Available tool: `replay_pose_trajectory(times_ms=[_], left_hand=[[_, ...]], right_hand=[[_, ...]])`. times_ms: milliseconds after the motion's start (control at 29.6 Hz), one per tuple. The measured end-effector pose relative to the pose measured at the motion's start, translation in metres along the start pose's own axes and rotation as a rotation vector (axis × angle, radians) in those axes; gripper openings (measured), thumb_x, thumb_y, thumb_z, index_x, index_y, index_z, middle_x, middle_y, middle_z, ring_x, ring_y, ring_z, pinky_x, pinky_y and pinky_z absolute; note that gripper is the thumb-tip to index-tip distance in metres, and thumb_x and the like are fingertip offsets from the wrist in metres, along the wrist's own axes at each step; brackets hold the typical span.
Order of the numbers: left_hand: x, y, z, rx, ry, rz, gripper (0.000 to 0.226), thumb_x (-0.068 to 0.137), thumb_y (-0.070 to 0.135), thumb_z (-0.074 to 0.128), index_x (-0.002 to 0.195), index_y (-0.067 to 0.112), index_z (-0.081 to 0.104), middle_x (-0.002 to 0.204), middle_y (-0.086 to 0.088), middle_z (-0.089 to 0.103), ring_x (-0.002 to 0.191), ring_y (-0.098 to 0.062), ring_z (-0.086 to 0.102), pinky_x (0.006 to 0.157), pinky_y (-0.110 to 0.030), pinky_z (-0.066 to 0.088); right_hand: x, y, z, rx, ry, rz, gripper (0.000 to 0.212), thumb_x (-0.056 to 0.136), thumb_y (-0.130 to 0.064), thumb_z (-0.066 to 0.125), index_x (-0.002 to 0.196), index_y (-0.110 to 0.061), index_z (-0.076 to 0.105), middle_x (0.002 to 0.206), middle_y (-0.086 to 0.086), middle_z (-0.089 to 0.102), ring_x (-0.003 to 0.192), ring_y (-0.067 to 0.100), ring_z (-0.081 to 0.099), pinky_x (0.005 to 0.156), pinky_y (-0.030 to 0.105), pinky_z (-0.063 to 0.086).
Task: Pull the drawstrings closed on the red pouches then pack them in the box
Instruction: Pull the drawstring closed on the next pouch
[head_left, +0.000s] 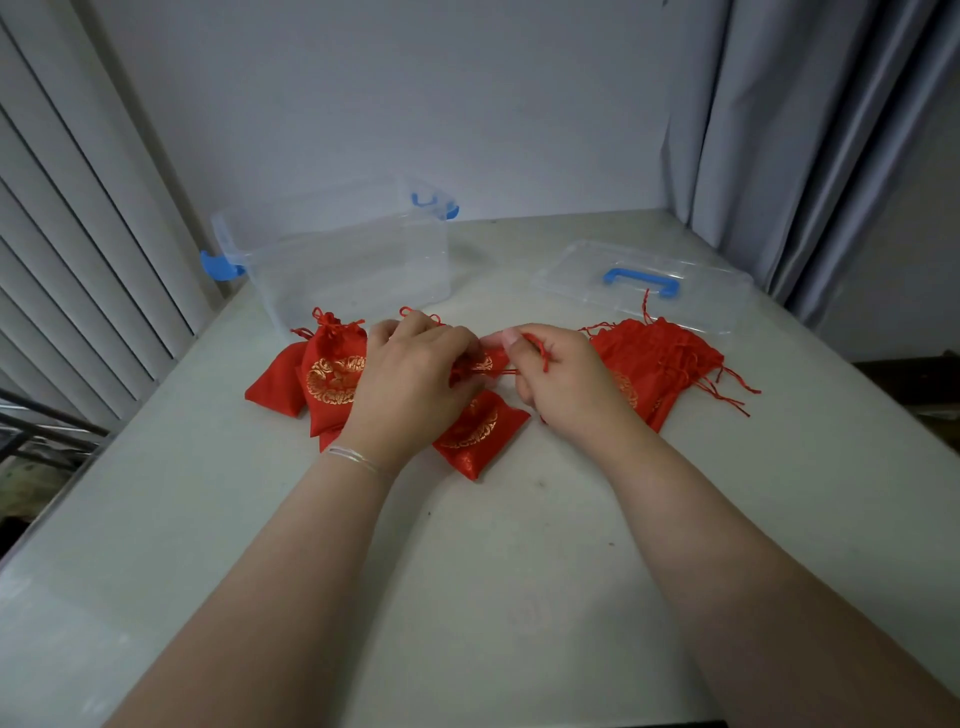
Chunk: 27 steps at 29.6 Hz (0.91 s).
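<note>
A red pouch (475, 434) with a gold pattern lies between my hands on the table. My left hand (410, 374) pinches its gathered neck. My right hand (558, 374) grips its red drawstring (540, 351), which runs taut between the hands. A group of closed pouches (327, 376) lies to the left, touching each other. A pile of flat pouches (654, 358) with loose strings lies to the right, partly hidden by my right hand. The clear box (343, 254) with blue latches stands open behind the left group and looks empty.
The clear lid (691, 301) with a blue handle lies flat at the back right, near the table's right edge. A grey curtain (810, 130) hangs at the right, slatted panels (78, 234) at the left. Bare table top (493, 571) stretches between my forearms.
</note>
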<state>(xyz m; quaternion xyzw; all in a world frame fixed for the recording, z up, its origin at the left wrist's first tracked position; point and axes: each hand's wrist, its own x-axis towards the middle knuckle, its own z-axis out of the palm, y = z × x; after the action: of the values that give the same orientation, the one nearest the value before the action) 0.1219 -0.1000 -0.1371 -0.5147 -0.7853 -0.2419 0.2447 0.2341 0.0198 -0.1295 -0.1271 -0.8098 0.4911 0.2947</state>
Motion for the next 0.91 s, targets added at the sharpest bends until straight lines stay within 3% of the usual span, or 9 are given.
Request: replay_pose_trajectory(times_ms=[68,169,271,406,541,677,744,812,913], left_hand=[[0.000,0.006,0.001,0.097,0.038,0.015,0.022,0.076,0.039,0.062,0.082,0.018,0.065,0.074,0.008,0.065,0.081,-0.024,0.055,0.081,-0.039,0.035],[0.001,0.014,0.005,0.149,0.069,0.043,0.019,0.081,0.030,0.053,0.078,0.015,0.063,0.069,0.002,0.063,0.076,-0.028,0.055,0.079,-0.040,0.039],[0.002,0.016,0.010,0.176,0.079,0.098,0.014,0.084,0.020,0.052,0.081,0.011,0.063,0.071,-0.003,0.062,0.075,-0.030,0.054,0.075,-0.038,0.036],[0.003,0.010,0.015,0.035,0.077,0.013,0.026,0.087,0.020,0.046,0.089,0.011,0.071,0.078,-0.003,0.066,0.078,-0.029,0.054,0.075,-0.036,0.039],[0.001,0.011,-0.001,-0.489,-0.010,-0.281,0.021,0.088,0.005,0.059,0.098,0.016,0.075,0.087,0.010,0.066,0.078,0.005,0.054,0.077,-0.002,0.036],[0.000,0.003,-0.013,-0.816,-0.051,-0.529,0.020,0.084,0.003,0.067,0.094,0.019,0.074,0.092,0.002,0.072,0.080,0.003,0.064,0.077,-0.011,0.048],[0.000,0.003,-0.016,-0.830,-0.069,-0.509,0.019,0.082,0.003,0.070,0.088,0.021,0.075,0.090,0.000,0.073,0.083,-0.004,0.066,0.077,-0.013,0.050],[0.001,0.005,-0.020,-0.783,-0.091,-0.441,0.023,0.080,0.003,0.072,0.081,0.026,0.072,0.085,0.004,0.072,0.083,-0.006,0.065,0.077,-0.015,0.051],[0.001,0.008,-0.024,-0.727,-0.124,-0.335,0.023,0.078,0.000,0.072,0.080,0.022,0.067,0.082,0.006,0.069,0.082,-0.009,0.066,0.079,-0.020,0.052]], right_hand=[[-0.002,-0.005,0.004,0.238,0.023,0.152,0.030,0.102,-0.017,0.039,0.098,-0.010,0.068,0.035,-0.010,0.034,0.030,0.002,0.029,0.037,0.014,0.026],[-0.003,-0.011,0.006,0.540,0.038,0.334,0.030,0.102,-0.019,0.037,0.096,-0.010,0.065,0.036,-0.008,0.026,0.030,0.004,0.017,0.036,0.012,0.015],[-0.002,-0.011,0.004,0.585,0.063,0.362,0.031,0.102,-0.020,0.036,0.094,-0.011,0.064,0.037,-0.009,0.026,0.030,0.004,0.015,0.036,0.012,0.014],[-0.002,-0.008,0.004,0.413,0.094,0.275,0.033,0.102,-0.020,0.037,0.085,-0.014,0.065,0.037,-0.010,0.031,0.029,0.002,0.023,0.034,0.013,0.020],[0.002,0.002,0.004,-0.058,0.088,0.181,0.037,0.099,-0.025,0.041,0.076,-0.008,0.064,0.038,-0.008,0.051,0.032,0.004,0.043,0.049,0.022,0.034],[0.002,0.005,-0.001,-0.154,-0.044,0.254,0.035,0.095,-0.026,0.047,0.066,-0.018,0.063,0.057,-0.004,0.064,0.035,0.001,0.047,0.053,0.028,0.042],[0.001,0.009,-0.007,-0.257,-0.104,0.300,0.028,0.091,-0.024,0.052,0.068,-0.012,0.064,0.063,-0.003,0.064,0.046,0.006,0.052,0.057,0.034,0.047],[0.002,0.014,-0.014,-0.492,-0.070,0.264,0.012,0.087,-0.026,0.059,0.086,-0.017,0.065,0.087,-0.002,0.063,0.076,0.013,0.060,0.076,0.038,0.051],[0.004,0.008,-0.019,-0.330,0.087,0.014,0.020,0.090,-0.019,0.060,0.108,-0.025,0.066,0.103,-0.014,0.056,0.090,0.007,0.056,0.085,0.021,0.045]])
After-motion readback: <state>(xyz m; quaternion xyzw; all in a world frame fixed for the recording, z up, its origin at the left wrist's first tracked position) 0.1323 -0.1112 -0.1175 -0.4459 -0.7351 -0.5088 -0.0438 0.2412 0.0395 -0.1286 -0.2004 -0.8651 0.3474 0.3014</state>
